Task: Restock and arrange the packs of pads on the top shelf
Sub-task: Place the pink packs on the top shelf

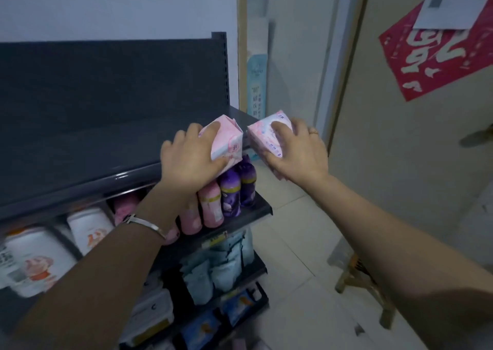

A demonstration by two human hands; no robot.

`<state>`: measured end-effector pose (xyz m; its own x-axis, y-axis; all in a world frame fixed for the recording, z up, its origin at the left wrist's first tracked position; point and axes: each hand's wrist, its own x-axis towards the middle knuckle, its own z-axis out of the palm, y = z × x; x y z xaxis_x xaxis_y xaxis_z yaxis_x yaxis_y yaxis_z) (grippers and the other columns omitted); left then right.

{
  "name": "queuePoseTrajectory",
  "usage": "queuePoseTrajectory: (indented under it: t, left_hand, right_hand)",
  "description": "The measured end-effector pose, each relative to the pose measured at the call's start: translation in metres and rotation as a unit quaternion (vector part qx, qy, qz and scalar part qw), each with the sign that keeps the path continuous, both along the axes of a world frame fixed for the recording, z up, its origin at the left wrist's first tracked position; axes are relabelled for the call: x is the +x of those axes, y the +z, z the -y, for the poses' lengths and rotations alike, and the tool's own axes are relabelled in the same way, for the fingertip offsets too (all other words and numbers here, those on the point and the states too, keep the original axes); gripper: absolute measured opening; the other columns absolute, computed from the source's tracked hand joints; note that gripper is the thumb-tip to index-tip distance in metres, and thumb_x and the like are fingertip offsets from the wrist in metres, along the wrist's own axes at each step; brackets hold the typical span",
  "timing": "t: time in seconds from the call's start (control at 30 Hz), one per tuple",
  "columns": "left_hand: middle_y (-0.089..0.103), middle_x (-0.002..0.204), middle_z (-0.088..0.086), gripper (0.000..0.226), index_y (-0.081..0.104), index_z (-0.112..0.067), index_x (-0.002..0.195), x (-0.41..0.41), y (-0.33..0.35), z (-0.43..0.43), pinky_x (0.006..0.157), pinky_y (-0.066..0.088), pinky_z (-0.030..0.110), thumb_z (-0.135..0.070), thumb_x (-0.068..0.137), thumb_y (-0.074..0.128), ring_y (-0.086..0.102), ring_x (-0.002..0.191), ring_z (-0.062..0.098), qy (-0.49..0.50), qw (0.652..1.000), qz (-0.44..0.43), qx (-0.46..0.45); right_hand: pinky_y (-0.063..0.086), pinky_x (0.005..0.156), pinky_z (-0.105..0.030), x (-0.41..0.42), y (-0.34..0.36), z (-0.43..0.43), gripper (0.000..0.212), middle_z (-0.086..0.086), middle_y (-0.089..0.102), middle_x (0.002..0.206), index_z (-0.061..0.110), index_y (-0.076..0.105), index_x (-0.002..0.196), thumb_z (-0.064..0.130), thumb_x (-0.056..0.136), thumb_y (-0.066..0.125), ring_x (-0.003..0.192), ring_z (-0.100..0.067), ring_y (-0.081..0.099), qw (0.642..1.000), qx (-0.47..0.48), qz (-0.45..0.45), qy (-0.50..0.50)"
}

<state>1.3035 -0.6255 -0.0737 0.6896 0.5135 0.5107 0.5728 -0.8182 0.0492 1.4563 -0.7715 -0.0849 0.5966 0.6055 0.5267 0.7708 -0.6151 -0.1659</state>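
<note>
— Hands?
— Left hand [192, 160] grips left pack [230, 140], forefinger across its top, thumb on its lower face. Right hand [298, 152] grips right pack [262, 136], fingers spread over the top, thumb at the near edge. So 2 packs, 1 per hand.
— Where are they?
— Both are up at the right front corner of the top shelf [106, 147]. Left pack sits over the front lip; whether it touches the shelf, cannot tell. Right pack hangs just past the shelf's right end. The packs are side by side, with a narrow gap between them.
— Look?
— Small soft-edged blocks in pale pink and white with a cloudy print. Left pack shows a folded end flap with diagonal creases. Right pack has a bluish patch on top and a strip of tiny print along the edge, unreadable.
— Materials?
— The wrap is thin glossy film, slightly crinkled. The shelf is dark grey, smooth and looks like metal, with a rounded front lip and a perforated upright at the back.
— Anything else?
— Bracelet [144, 223] on the left wrist, ring [313, 131] on the right hand. On the tier below stand purple bottles [240, 189], pink bottles [210, 205] and white tubs [88, 227]. Lower again are blue pouches [213, 272]. Pale tiled floor, wooden stool [360, 280] at right.
</note>
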Motion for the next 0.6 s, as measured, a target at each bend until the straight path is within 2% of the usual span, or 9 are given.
queuePoseTrajectory:
  t: [0.1, 0.2, 0.23, 0.3, 0.37, 0.43, 0.53, 0.6]
  left_hand:
    - [0.048, 0.124, 0.005, 0.068, 0.037, -0.029, 0.14, -0.001, -0.027, 0.035, 0.082, 0.041, 0.041, -0.057, 0.081, 0.057, 0.05, 0.106, 0.031, 0.003, 1.0, -0.028, -0.013]
    - [0.06, 0.1, 0.008, 0.065, 0.056, -0.022, 0.126, -0.002, -0.079, 0.073, 0.06, 0.047, 0.036, -0.057, 0.071, 0.054, 0.059, 0.076, 0.031, -0.004, 0.998, -0.018, 0.064]
    - [0.06, 0.104, 0.01, 0.065, 0.053, -0.022, 0.129, -0.003, -0.097, 0.085, 0.062, 0.046, 0.037, -0.056, 0.074, 0.054, 0.059, 0.08, 0.032, -0.012, 0.998, -0.039, 0.043]
    - [0.051, 0.123, 0.011, 0.065, 0.039, -0.025, 0.14, -0.006, -0.132, 0.108, 0.077, 0.043, 0.042, -0.054, 0.083, 0.052, 0.053, 0.103, 0.034, -0.017, 0.994, -0.099, -0.037]
    - [0.045, 0.13, 0.01, 0.066, 0.031, -0.027, 0.144, -0.012, -0.167, 0.126, 0.086, 0.039, 0.044, -0.052, 0.086, 0.047, 0.046, 0.114, 0.033, -0.022, 0.991, -0.107, -0.083]
    - [0.044, 0.132, 0.01, 0.066, 0.029, -0.028, 0.145, -0.019, -0.201, 0.139, 0.09, 0.037, 0.044, -0.047, 0.087, 0.051, 0.043, 0.118, 0.033, -0.018, 0.987, -0.118, -0.109]
    - [0.045, 0.13, 0.008, 0.065, 0.027, -0.028, 0.146, -0.03, -0.257, 0.152, 0.086, 0.037, 0.042, -0.044, 0.087, 0.052, 0.045, 0.114, 0.032, -0.008, 0.977, -0.174, -0.123]
    - [0.048, 0.127, 0.009, 0.064, 0.033, -0.026, 0.143, -0.04, -0.295, 0.157, 0.084, 0.037, 0.043, -0.043, 0.086, 0.055, 0.048, 0.11, 0.033, -0.014, 0.971, -0.203, -0.126]
  right_hand:
    - [0.041, 0.091, -0.04, 0.001, -0.028, 0.037, 0.062, -0.007, 0.035, 0.144, 0.029, 0.04, 0.137, 0.053, 0.082, 0.054, 0.116, -0.038, 0.043, 1.0, -0.009, -0.024, -0.003]
    - [0.04, 0.092, -0.043, -0.003, -0.074, 0.073, 0.062, -0.007, 0.035, 0.144, 0.03, 0.041, 0.137, 0.054, 0.082, 0.054, 0.118, -0.038, 0.041, 0.998, -0.028, -0.064, -0.001]
    - [0.039, 0.091, -0.043, -0.005, -0.093, 0.084, 0.062, -0.008, 0.035, 0.144, 0.03, 0.04, 0.137, 0.055, 0.083, 0.054, 0.118, -0.038, 0.041, 0.996, -0.04, -0.075, 0.003]
    - [0.039, 0.091, -0.044, -0.01, -0.13, 0.103, 0.062, -0.012, 0.034, 0.144, 0.028, 0.039, 0.138, 0.057, 0.085, 0.051, 0.117, -0.04, 0.041, 0.993, -0.069, -0.093, 0.013]
    - [0.039, 0.092, -0.046, -0.016, -0.167, 0.117, 0.062, -0.019, 0.032, 0.144, 0.026, 0.04, 0.138, 0.055, 0.085, 0.052, 0.117, -0.042, 0.042, 0.989, -0.092, -0.113, 0.024]
    - [0.038, 0.093, -0.045, -0.023, -0.202, 0.128, 0.064, -0.024, 0.033, 0.141, 0.023, 0.041, 0.138, 0.049, 0.083, 0.057, 0.117, -0.044, 0.041, 0.984, -0.099, -0.143, 0.029]
    - [0.039, 0.09, -0.043, -0.034, -0.258, 0.141, 0.064, -0.022, 0.043, 0.129, 0.02, 0.043, 0.138, 0.043, 0.081, 0.062, 0.111, -0.042, 0.044, 0.976, -0.119, -0.183, 0.02]
    - [0.039, 0.087, -0.043, -0.044, -0.298, 0.148, 0.064, -0.021, 0.047, 0.124, 0.02, 0.045, 0.137, 0.043, 0.08, 0.062, 0.108, -0.041, 0.047, 0.966, -0.16, -0.201, 0.009]
